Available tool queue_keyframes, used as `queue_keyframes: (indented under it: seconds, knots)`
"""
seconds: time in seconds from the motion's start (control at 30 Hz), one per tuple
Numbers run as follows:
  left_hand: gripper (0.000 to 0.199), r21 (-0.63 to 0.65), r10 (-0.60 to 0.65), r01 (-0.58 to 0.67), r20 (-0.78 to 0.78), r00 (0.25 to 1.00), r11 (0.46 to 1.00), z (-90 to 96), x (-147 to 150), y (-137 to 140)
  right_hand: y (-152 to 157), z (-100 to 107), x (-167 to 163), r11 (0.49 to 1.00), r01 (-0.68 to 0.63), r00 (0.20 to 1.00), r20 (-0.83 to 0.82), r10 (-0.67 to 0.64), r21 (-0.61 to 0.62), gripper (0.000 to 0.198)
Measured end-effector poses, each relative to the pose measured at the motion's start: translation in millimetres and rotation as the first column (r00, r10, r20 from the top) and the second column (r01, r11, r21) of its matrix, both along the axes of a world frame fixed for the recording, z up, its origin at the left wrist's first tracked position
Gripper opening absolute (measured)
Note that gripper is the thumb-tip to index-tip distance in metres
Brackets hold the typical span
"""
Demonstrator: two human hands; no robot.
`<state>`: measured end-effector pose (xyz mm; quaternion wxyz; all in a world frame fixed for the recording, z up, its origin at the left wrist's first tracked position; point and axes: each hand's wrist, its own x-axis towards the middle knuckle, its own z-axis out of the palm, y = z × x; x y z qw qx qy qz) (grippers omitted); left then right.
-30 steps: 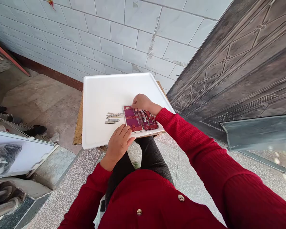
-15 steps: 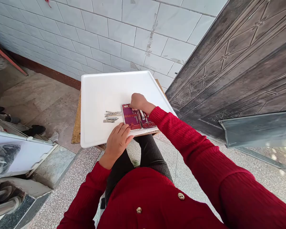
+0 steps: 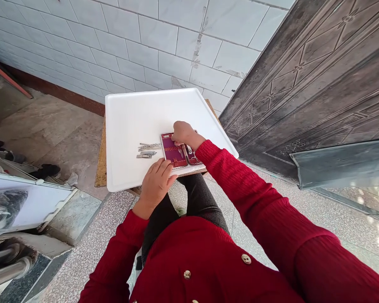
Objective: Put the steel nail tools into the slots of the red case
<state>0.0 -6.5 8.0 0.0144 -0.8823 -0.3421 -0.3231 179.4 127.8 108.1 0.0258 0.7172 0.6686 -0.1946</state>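
An open manicure case [image 3: 172, 156] with a purple-red lining lies near the front edge of a white tray [image 3: 129, 113]. Over its upper part my right hand [image 3: 183, 132] is closed in a pinch, and whatever its fingertips grip is hidden. A slim silvery tool shows just below those fingers, against the lining. My left hand [image 3: 156, 181] lies flat with fingers stretched, touching the case's lower left corner. Left of the case are several thin metal tools [image 3: 149, 147] and nail clippers [image 3: 145, 155]. Small scissors [image 3: 194, 160] sit in the case's right half, partly covered by my right arm.
Under the tray is a wooden table [image 3: 101, 155]. A white tiled wall [image 3: 145, 50] stands behind it, and a dark carved door [image 3: 290, 84] is close on the right. At left are a white cabinet-like piece [image 3: 25, 206] and metal pipes [image 3: 9, 269].
The view has shifted slightly. My right hand stays over the upper part of the case, and my left hand still rests at its corner. The loose tools lie as before.
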Motion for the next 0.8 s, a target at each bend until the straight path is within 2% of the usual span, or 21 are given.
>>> queue_keyframes:
  seconds: [0.07,0.17,0.23,0.3,0.37,0.47,0.57,0.63,0.73,0.8]
  knots:
    - [0.023,0.0,0.001,-0.001,-0.001,1.0,1.0,0.3,0.4,-0.1,-2.5,-0.2,4.1,0.996,0.071,0.99,-0.118,-0.076,-0.049,0.016]
    - [0.022,-0.003,-0.012,0.012,-0.005,1.0,1.0,1.6,0.3,0.0,-4.3,-3.0,13.6,0.977,0.185,0.933,-0.294,-0.209,-0.106,0.025]
    - [0.022,-0.01,-0.016,0.016,-0.015,1.0,1.0,2.6,-0.1,-0.1,-2.0,-5.8,18.4,0.97,0.227,0.895,-0.374,-0.243,-0.086,0.026]
    - [0.021,-0.007,-0.013,0.013,-0.027,1.0,1.0,3.4,-0.5,-0.6,3.2,-7.3,18.6,0.973,0.232,0.875,-0.434,-0.214,-0.011,0.025]
    - [0.021,0.004,-0.006,0.006,-0.037,0.999,1.0,4.0,-0.8,-1.2,9.5,-5.7,11.8,0.982,0.173,0.87,-0.478,-0.119,0.072,0.022]
    - [0.021,0.015,-0.002,0.003,-0.045,0.999,1.0,4.1,-1.1,-1.9,17.3,0.9,-11.7,0.991,-0.038,0.878,-0.47,0.094,0.127,0.015]
    - [0.021,0.028,0.001,0.0,-0.043,0.999,1.0,3.5,-1.3,-1.8,20.8,4.8,-43.2,0.953,-0.27,0.871,-0.388,0.302,0.135,0.014]
    - [0.022,0.042,0.008,-0.006,-0.038,0.999,0.999,2.8,-1.4,-1.6,21.2,3.9,-61.6,0.917,-0.376,0.859,-0.323,0.398,0.131,0.017]
    - [0.022,0.044,0.008,-0.007,-0.035,0.999,0.999,2.2,-1.5,-1.5,19.6,2.1,-73.8,0.903,-0.414,0.835,-0.348,0.426,0.113,0.017]
    - [0.022,0.034,0.005,-0.004,-0.037,0.999,0.999,2.2,-1.4,-1.5,17.4,3.9,-67.2,0.924,-0.357,0.834,-0.399,0.381,0.136,0.016]
